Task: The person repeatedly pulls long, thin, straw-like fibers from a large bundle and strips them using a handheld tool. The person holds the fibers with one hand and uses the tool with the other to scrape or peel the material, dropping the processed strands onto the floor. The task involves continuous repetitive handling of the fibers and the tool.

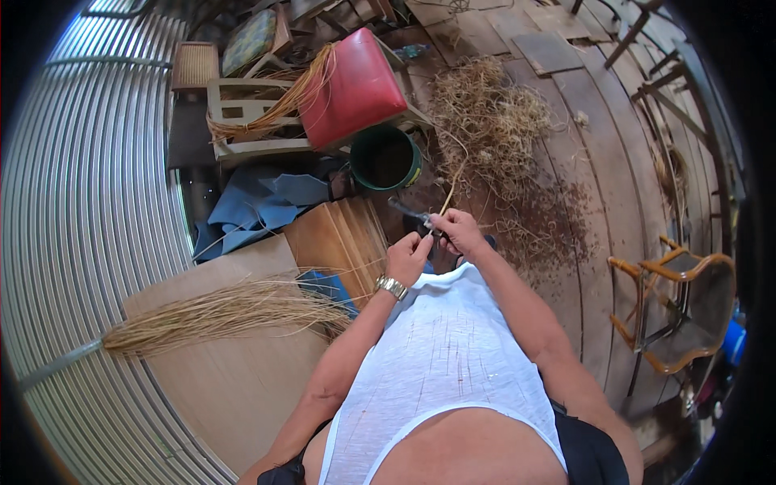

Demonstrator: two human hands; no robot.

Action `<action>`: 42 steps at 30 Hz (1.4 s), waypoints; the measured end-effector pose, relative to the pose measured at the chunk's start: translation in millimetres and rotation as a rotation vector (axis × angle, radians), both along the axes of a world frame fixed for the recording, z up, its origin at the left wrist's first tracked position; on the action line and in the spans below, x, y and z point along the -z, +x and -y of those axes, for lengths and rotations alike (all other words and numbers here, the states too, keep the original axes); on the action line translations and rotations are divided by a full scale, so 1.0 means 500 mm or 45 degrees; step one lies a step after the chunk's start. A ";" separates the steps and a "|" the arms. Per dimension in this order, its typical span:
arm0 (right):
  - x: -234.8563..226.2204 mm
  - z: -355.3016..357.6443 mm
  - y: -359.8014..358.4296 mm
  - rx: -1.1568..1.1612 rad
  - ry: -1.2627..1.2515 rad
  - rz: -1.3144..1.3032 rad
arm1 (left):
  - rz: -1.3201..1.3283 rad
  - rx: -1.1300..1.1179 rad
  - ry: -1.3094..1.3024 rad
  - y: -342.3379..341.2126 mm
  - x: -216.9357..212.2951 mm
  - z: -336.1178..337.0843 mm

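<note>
My two hands meet in front of my lap. My right hand (458, 232) is closed, its fingers pinching a thin, pale cane strip (449, 196) that runs away toward the shavings on the floor. My left hand (408, 256), with a metal watch (392, 287) on its wrist, is closed beside it, the fingertips pressed together. What it grips is too small to make out. A dark, narrow tool (406, 209), perhaps a blade, juts out to the left just beyond my fingertips. Which hand, if either, holds it is hidden.
A green bucket (364, 162) stands ahead, by a red-cushioned stool (352, 93) draped with long strips (279, 109). Shavings (489, 121) are heaped on the wooden floor (594, 145). A bundle of cane strips (218, 315) lies left over a board (234, 396). A cane-framed chair (687, 311) stands right.
</note>
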State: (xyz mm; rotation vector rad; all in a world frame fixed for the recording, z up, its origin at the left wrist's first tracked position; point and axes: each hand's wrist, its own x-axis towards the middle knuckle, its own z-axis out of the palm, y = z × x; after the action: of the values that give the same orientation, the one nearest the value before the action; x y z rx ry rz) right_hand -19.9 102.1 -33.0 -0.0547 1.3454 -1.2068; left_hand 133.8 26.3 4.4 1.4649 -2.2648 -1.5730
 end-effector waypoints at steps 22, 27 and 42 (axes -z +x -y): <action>0.032 -0.167 -0.069 0.695 0.296 -0.417 | -0.004 0.560 0.690 -0.017 0.025 0.134; 0.083 -0.146 -0.004 0.696 0.248 -0.490 | 0.361 0.592 0.992 -0.185 0.066 0.001; 0.026 -0.411 -0.187 0.970 0.508 -0.320 | 0.191 0.510 0.225 0.244 -0.109 0.269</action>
State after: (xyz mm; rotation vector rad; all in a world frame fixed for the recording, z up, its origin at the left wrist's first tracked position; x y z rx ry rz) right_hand -113.5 307.6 -46.2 0.6628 1.8923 -1.5540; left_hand 255.6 -108.2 58.7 1.2553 -2.7041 -1.8626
